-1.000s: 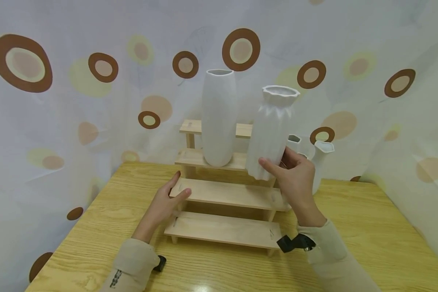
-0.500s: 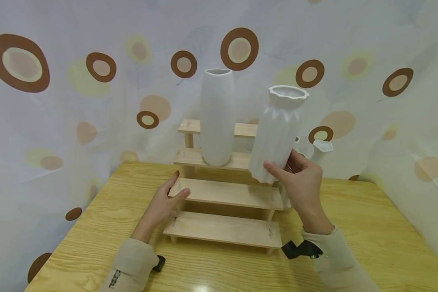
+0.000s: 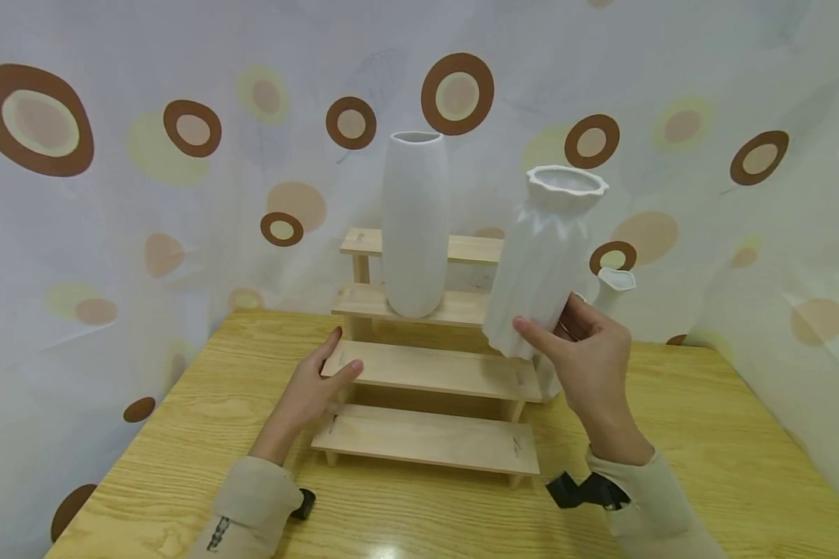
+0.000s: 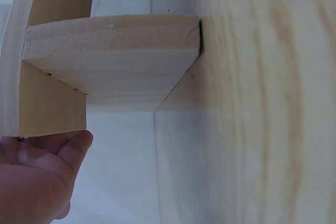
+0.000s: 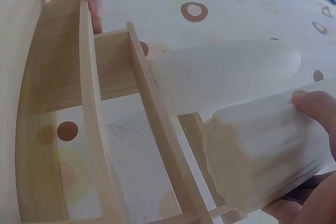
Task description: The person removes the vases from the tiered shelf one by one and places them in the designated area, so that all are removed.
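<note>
No readable text, label, brand, number or sign anywhere on vases, wooden rack, table, curtain or sleeves.

Beige sleeves [image 3: 252,505], seemingly black wrist cameras [image 3: 583,491]

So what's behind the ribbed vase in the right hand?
Behind the ribbed vase, a small white vase shows its neck and rim; its body is covered by the right hand.

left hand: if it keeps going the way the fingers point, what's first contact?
The left hand is already at the wooden stepped shelf, fingers against the left end of the second step. Going straight on, up and back, it would probably meet the third step's edge under the tall smooth vase; depth is unclear.
</note>
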Tool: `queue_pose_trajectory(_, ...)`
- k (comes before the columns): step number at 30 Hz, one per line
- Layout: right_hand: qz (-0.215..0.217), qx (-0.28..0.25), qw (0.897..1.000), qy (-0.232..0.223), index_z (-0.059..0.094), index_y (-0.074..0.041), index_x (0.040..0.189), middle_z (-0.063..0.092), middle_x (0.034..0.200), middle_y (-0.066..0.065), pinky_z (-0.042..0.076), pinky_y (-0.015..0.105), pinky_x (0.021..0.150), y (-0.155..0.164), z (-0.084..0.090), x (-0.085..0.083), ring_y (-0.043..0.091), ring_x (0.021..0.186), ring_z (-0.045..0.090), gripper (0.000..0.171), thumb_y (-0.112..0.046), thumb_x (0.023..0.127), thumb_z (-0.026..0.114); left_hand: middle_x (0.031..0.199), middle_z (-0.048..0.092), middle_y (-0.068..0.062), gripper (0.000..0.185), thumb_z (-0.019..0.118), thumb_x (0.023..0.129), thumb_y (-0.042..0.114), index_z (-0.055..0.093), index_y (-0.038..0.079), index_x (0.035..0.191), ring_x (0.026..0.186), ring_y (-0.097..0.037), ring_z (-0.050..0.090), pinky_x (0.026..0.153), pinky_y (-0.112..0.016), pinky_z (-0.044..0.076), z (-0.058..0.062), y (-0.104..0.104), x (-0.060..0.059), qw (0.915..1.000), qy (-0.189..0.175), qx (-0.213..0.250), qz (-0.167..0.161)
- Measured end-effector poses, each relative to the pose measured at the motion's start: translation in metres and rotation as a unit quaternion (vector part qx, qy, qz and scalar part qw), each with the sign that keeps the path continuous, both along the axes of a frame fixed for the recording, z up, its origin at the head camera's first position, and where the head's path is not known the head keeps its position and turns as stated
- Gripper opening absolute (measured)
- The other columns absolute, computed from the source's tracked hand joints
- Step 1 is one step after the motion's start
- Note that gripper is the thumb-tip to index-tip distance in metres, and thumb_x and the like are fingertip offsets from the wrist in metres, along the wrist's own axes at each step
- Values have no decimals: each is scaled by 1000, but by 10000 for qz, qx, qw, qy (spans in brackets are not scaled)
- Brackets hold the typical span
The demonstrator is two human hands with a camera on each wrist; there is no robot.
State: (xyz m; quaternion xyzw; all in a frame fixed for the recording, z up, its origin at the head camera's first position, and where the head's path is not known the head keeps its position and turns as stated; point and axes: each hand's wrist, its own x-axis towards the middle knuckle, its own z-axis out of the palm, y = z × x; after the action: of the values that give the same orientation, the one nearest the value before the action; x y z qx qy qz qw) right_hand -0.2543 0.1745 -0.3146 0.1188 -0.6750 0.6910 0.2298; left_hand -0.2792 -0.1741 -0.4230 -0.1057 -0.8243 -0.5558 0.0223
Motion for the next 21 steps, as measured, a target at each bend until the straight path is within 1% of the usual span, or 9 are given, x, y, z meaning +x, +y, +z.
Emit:
queue_pose_trajectory(8,26,-244,9997,-3,67,-5,127,67,119,18,55,30,83,2,1,8,26,106,67,57,1,73,86,163,13,-3,88,61,96,49,15,11,159,149,-26,8,117,-50,17,2,-1,1,10000,-66,34,-27)
queue_pose_trajectory(12,-38,-253,9997,-50,68,-5,126,67,119,17,55,29,82,4,2,12,25,106,67,57,1,73,87,163,14,-3,88,62,95,49,16,10,159,149,-26,8,117,-50,17,1,-1,0,10000,-54,46,-28)
queue_pose_trajectory(18,2,-385,9992,-73,67,-5,128,67,121,17,55,30,82,6,4,19,25,106,67,59,4,72,86,163,14,-2,87,61,95,50,16,10,159,149,-26,8,117,-51,17,1,0,0,10000,-75,38,-25)
queue_pose_trajectory(21,6,-372,9993,-81,67,-5,129,67,122,17,54,30,83,7,5,23,25,108,67,60,4,73,86,163,14,-2,87,61,96,50,16,10,159,149,-26,8,117,-51,18,2,0,1,10000,-74,38,-27)
